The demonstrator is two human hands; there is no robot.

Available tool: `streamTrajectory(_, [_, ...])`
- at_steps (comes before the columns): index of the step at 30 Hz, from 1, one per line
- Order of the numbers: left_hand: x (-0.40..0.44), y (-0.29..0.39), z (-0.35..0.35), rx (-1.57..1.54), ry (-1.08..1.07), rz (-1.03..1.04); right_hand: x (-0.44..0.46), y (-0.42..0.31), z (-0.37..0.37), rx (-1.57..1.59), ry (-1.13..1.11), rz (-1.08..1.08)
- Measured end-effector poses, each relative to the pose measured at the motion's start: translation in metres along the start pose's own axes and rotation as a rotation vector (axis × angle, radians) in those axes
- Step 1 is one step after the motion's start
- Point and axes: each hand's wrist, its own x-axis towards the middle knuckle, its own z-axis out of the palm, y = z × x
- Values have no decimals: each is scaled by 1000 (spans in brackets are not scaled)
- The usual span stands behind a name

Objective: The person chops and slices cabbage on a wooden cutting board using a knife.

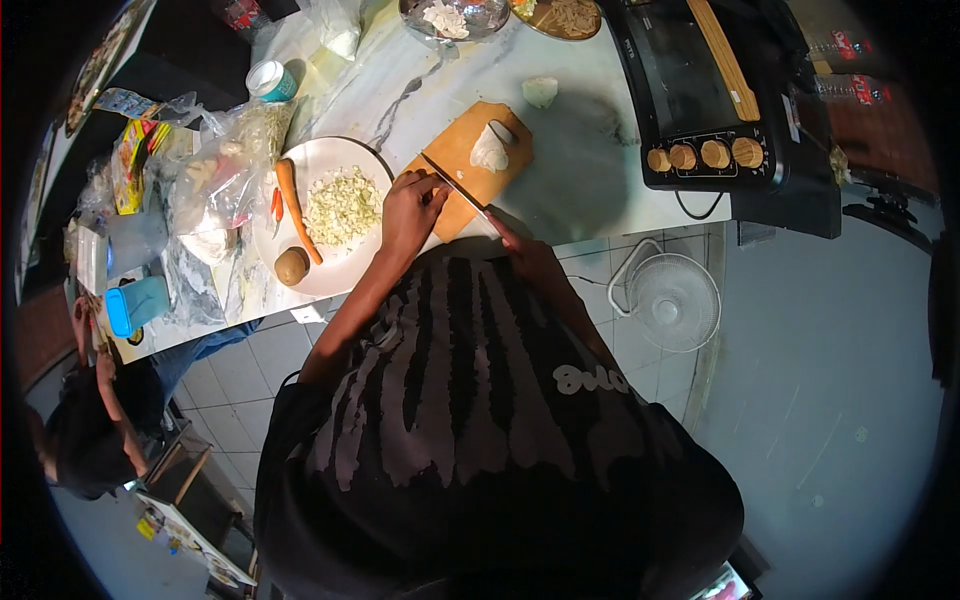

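Observation:
My right hand (pixel 510 236) grips a knife (pixel 462 190), its blade lying slantwise over the wooden cutting board (pixel 511 122). On the board's left edge, close beside the blade, rests my left hand (pixel 411 212) with curled fingers; whatever is under them is hidden. A white piece of food (pixel 489 151) lies farther up the board, near its handle hole. To the left stands a large plate (pixel 330 150) holding chopped pale-green vegetable (pixel 343 208), a carrot (pixel 292 205), red chilies (pixel 277 204) and a round brown item (pixel 291 266).
A black toaster oven (pixel 690 90) stands at the right. Metal bowls (pixel 475 30) of food sit at the back. Plastic bags (pixel 225 170) and a blue-lidded container (pixel 138 304) crowd the left. A fan (pixel 677 303) is below. Another person (pixel 100 425) is at far left.

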Motion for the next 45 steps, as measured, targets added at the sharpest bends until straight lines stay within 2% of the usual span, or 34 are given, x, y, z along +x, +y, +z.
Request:
streamTrajectory(4, [-1,-2,1,24,0,1,0,-1,0,-6,9,-12])
streamTrajectory(10, [-4,-4,0,109,45,161,2,4,2,-17,21,-19])
streamTrajectory(13, [-7,-4,-1,88,68,211,3,7,4,-28,-32,53])
streamTrajectory(15, [-8,-3,-3,47,46,143,2,7,5,39,26,-58])
streamTrajectory(21, [-4,-3,-2,-5,6,-13,2,8,6,78,10,-77])
streamTrajectory(31, [-6,0,-2,29,23,-25,2,1,5,8,58,-107])
streamTrajectory(33, [-8,-3,-2,46,23,30,1,-9,-1,-44,-14,16])
streamTrajectory(36, [-12,-2,-4,27,47,76,2,-14,-4,-60,-52,80])
streamTrajectory(39, [-13,-1,-4,-12,42,-2,-1,-10,2,-16,24,12])
streamTrajectory(45, [-9,0,-3,-24,31,-74,-4,-3,6,40,15,-50])
